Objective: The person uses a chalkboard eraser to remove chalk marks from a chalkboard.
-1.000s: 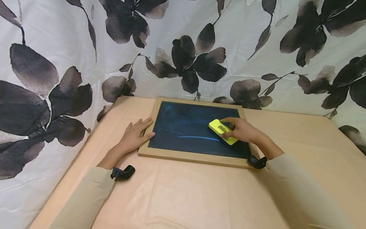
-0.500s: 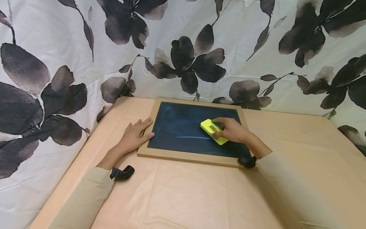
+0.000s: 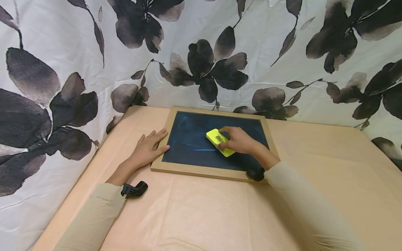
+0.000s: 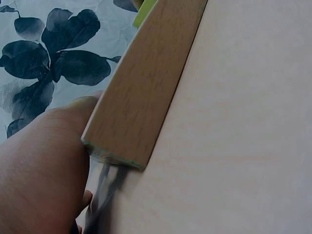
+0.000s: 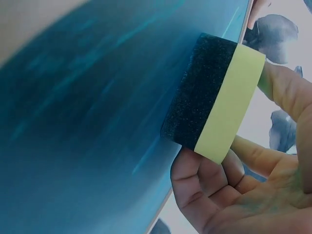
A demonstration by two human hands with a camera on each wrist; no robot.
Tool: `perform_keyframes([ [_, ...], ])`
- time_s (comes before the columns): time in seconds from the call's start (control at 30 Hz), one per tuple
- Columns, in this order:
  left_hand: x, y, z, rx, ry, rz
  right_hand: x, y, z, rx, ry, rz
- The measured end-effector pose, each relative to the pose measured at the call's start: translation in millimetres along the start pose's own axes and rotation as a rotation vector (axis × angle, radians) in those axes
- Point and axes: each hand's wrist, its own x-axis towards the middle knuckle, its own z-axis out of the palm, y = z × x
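A small chalkboard (image 3: 188, 158) in a pale wooden frame (image 3: 201, 171) lies on the table. My right hand (image 3: 240, 140) grips a yellow board eraser (image 3: 216, 136) between thumb and fingers, a little right of the board's middle. In the right wrist view the dark felt side of the eraser (image 5: 202, 92) faces the board and appears to touch it. A blue chalk line (image 3: 204, 150) runs up to the eraser, with fainter smears about it. My left hand (image 3: 146, 150) rests on the left side of the frame, fingers straight and spread.
The table (image 3: 201, 212) has a peach-coloured cover. Behind and to the left hangs a white cloth (image 3: 270, 31) with dark flowers. Black wrist cameras sit on both wrists, the right one (image 3: 255, 174) over the frame's front edge.
My right hand has slid the eraser leftward across the board, and the right end of the blue chalk line is now shorter in view. The left hand stays in place.
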Motion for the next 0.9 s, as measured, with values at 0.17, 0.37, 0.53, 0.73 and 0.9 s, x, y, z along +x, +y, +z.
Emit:
perform_keyframes([
  [0.17,-0.1,-0.6,0.5,-0.007,-0.004,-0.003,8.9,-12.5,5.0,-0.026,-0.010,-0.013],
  [0.37,0.1,-0.6,-0.4,-0.011,-0.012,-0.006,20.9,-30.1,11.1,-0.062,-0.023,-0.042],
  [0.53,1.8,-1.0,-2.6,-0.012,-0.015,-0.007,32.2,-46.1,17.3,-0.072,-0.032,-0.073],
  [0.73,4.3,-3.5,-4.0,-0.008,-0.015,-0.003,44.0,-62.2,24.5,-0.065,-0.045,-0.095],
  [0.9,5.7,-4.7,-4.0,-0.006,-0.013,0.002,47.7,-68.7,24.7,-0.083,-0.076,-0.091],
])
